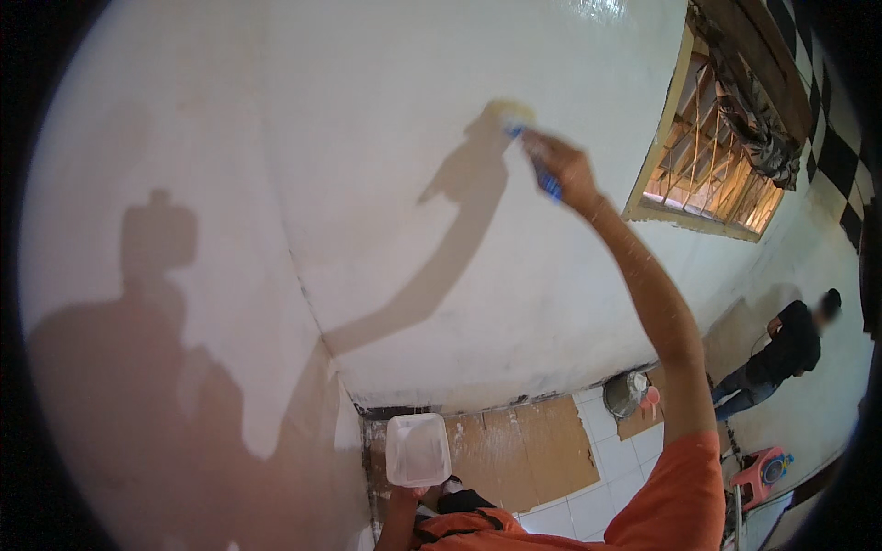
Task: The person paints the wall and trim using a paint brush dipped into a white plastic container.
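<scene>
My right hand (567, 173) is raised against the white wall (386, 184), its fingers closed round the blue handle of a paintbrush (512, 118). The pale bristles meet the wall, and the brush is slightly blurred. Low down and to the left, a shallow white plastic container (419, 450) rests on my left hand (410, 494), which grips it from beneath. Most of the left fingers are hidden under the container. Whitish material shows inside it.
Paint-spotted cardboard (514, 450) covers part of the white floor tiles (620, 459). A grey bucket (625, 395) and a pink dipper (650, 399) stand by the wall. At right are a barred window (712, 156), a person in black (790, 344) and a pink stool (758, 476).
</scene>
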`<state>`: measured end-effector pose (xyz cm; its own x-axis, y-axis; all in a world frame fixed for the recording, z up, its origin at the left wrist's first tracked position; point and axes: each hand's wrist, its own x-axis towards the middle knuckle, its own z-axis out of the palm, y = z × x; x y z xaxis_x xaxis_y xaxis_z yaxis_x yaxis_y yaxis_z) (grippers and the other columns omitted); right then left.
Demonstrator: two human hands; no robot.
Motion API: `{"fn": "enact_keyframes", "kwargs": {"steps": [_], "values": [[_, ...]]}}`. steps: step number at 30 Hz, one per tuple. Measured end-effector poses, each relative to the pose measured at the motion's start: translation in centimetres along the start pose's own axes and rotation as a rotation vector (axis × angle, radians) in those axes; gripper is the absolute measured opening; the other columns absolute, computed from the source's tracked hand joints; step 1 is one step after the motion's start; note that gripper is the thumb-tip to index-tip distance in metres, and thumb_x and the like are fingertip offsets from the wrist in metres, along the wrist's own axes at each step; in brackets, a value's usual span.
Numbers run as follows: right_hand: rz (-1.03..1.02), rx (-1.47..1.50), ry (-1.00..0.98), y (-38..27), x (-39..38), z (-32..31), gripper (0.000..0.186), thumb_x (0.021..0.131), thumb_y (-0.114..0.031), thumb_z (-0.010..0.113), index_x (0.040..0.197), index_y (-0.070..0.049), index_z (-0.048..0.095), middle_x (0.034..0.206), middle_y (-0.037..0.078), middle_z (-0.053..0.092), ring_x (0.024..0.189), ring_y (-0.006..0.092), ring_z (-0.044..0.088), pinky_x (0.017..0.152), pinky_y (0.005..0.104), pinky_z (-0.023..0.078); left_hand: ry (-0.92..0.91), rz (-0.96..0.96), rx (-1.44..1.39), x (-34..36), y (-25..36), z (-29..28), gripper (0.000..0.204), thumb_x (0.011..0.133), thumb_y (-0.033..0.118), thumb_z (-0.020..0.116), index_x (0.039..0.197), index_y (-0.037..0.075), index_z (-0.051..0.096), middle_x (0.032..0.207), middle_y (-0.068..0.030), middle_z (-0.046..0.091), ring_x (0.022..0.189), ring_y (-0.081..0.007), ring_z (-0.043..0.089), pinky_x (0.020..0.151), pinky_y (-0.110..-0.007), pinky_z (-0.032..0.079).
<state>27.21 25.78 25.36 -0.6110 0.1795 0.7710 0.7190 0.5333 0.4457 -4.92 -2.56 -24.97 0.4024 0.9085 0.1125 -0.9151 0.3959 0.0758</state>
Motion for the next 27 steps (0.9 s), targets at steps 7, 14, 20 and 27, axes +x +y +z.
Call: {"fn": "enact_keyframes", "kwargs": {"steps": [7, 14, 20, 27], "values": [[-0.047, 0.323, -0.578, -9.7, -14.8, 6.0, 0.041, 0.08, -0.01, 0.064, 0.12, -0.013, 0.062, 0.111, 0.01, 0.067, 0.095, 0.0289, 0.065, 0.077, 0.0407, 0.056, 0.07, -0.02, -0.029, 0.3, -0.4, 0.7, 0.071, 0.093, 0.058, 0.047, 0.147, 0.013, 0.035, 0.143, -0.0155, 0.047, 0.121, -0.032, 0.055, 0.096, -0.051, 0.052], [0.072, 0.254, -0.318, 2.6, -6.7, -1.8, 0.03, 0.074, 0.004, 0.066, 0.103, -0.004, 0.069, 0.098, 0.015, 0.07, 0.081, 0.032, 0.067, 0.071, 0.0361, 0.054, 0.174, -0.017, -0.093, 0.8, -0.4, 1.5, 0.074, 0.092, 0.06, 0.046, 0.148, 0.013, 0.034, 0.144, -0.0161, 0.045, 0.123, -0.0325, 0.054, 0.096, -0.05, 0.051], [0.216, 0.102, 0.118, 4.3, -0.1, -7.4, 0.033, 0.082, 0.003, 0.066, 0.114, -0.004, 0.067, 0.11, 0.014, 0.069, 0.089, 0.0229, 0.069, 0.076, 0.0307, 0.055, -0.055, -0.114, -0.105, 0.6, -0.2, -0.2, 0.075, 0.092, 0.063, 0.045, 0.148, 0.014, 0.034, 0.146, -0.0133, 0.044, 0.132, -0.0337, 0.045, 0.108, -0.05, 0.041], [0.154, 0.25, -0.463, -5.4, -22.5, 4.3, 0.052, 0.085, -0.01, 0.06, 0.136, -0.017, 0.053, 0.133, 0.008, 0.059, 0.112, 0.028, 0.063, 0.089, 0.0369, 0.055, 0.1, -0.076, 0.084, 0.7, -0.8, 1.1, 0.073, 0.093, 0.061, 0.044, 0.149, 0.014, 0.033, 0.148, -0.0113, 0.042, 0.135, -0.0323, 0.042, 0.111, -0.048, 0.036]]}}
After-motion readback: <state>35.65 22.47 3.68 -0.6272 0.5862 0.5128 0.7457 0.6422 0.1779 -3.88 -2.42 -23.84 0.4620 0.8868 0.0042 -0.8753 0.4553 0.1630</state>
